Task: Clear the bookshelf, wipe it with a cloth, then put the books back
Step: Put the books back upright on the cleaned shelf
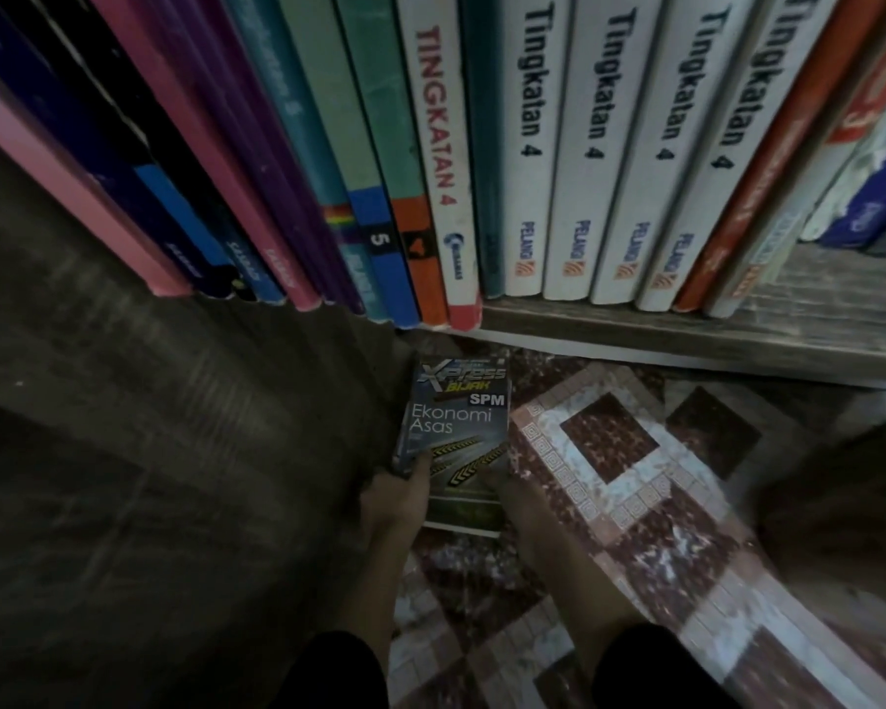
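Down low, my left hand (pixel 397 504) and right hand (pixel 533 514) grip the Ekonomi Asas book (pixel 456 422) by its near corners; fingers beneath are hidden.

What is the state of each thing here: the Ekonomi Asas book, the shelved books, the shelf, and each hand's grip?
Ekonomi Asas book: off the shelf, cover up, held at its lower corners.
Left-hand grip: holds the book's lower left corner, thumb on the cover.
Right-hand grip: holds the book's lower right corner.
Shelved books: standing, spines out, leaning slightly.
Shelf: loaded, not yet cleared.
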The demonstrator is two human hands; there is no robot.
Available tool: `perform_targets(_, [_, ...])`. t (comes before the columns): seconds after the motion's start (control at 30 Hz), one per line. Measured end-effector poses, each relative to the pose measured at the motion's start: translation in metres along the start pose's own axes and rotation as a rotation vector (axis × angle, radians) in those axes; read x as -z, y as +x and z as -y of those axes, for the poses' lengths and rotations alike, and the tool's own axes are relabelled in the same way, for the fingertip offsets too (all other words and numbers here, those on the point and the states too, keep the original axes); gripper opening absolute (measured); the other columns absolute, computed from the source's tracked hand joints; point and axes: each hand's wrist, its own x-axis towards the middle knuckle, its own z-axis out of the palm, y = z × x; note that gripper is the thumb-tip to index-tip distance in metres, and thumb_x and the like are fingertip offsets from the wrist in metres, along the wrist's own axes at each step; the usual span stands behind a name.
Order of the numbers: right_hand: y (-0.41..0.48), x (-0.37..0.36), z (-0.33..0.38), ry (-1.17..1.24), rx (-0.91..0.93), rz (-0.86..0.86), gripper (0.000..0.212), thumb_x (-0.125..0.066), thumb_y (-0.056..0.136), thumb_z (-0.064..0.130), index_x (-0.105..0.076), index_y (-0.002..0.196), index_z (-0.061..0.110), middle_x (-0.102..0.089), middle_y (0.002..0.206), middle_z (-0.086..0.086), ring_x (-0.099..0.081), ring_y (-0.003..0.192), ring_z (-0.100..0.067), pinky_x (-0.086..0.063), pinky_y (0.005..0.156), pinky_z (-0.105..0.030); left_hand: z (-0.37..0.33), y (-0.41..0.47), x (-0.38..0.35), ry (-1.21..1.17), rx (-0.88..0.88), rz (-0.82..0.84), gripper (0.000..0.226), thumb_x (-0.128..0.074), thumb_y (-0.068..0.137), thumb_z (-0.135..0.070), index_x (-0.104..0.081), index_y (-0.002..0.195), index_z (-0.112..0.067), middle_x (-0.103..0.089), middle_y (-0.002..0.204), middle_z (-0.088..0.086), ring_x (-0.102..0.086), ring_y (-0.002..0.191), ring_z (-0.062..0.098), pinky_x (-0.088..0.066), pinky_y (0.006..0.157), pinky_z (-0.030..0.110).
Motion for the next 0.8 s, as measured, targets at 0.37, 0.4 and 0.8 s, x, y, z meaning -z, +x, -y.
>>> perform_targets(0.37, [-0.002, 0.004, -0.003, 0.103, -0.016, 0.083, 0.007, -0.073, 0.077, 0.013, -0.073, 0.081, 0.007, -0.072, 0.089, -0.017, -0.065, 0.071, -0.023, -0.05, 0.059, -0.025, -0.001, -0.006, 0.004, 0.128, -0.078, 0.08, 0.069, -0.03, 0.096, -0.058, -0.051, 0.131, -0.001, -0.034, 0.143, 0.022, -0.042, 0.126, 0.034, -0.037, 0.096, 0.033])
perform_targets(0.4, [-0.003, 0.004, -0.003, 0.104, -0.013, 0.088, 0.008, -0.072, 0.077, 0.012, -0.073, 0.081, 0.006, -0.072, 0.093, -0.02, -0.066, 0.074, -0.025, -0.051, 0.063, -0.029, 0.0, -0.009, 0.004, 0.119, -0.079, 0.065, 0.069, -0.031, 0.095, -0.058, -0.052, 0.13, -0.002, -0.034, 0.144, 0.021, -0.043, 0.125, 0.034, -0.038, 0.095, 0.034])
perform_targets(0.8, [-0.014, 0.026, 0.008, 0.034, -0.047, 0.241, 0.052, -0.071, 0.072, 0.04, -0.065, 0.11, 0.005, -0.064, 0.111, -0.026, -0.061, 0.095, -0.038, -0.046, 0.086, -0.045, 0.003, -0.001, 0.002, -0.226, 0.078, 0.17, 0.079, -0.047, 0.078, -0.074, -0.06, 0.119, -0.008, -0.059, 0.109, 0.011, -0.058, 0.099, 0.027, -0.046, 0.085, 0.034])
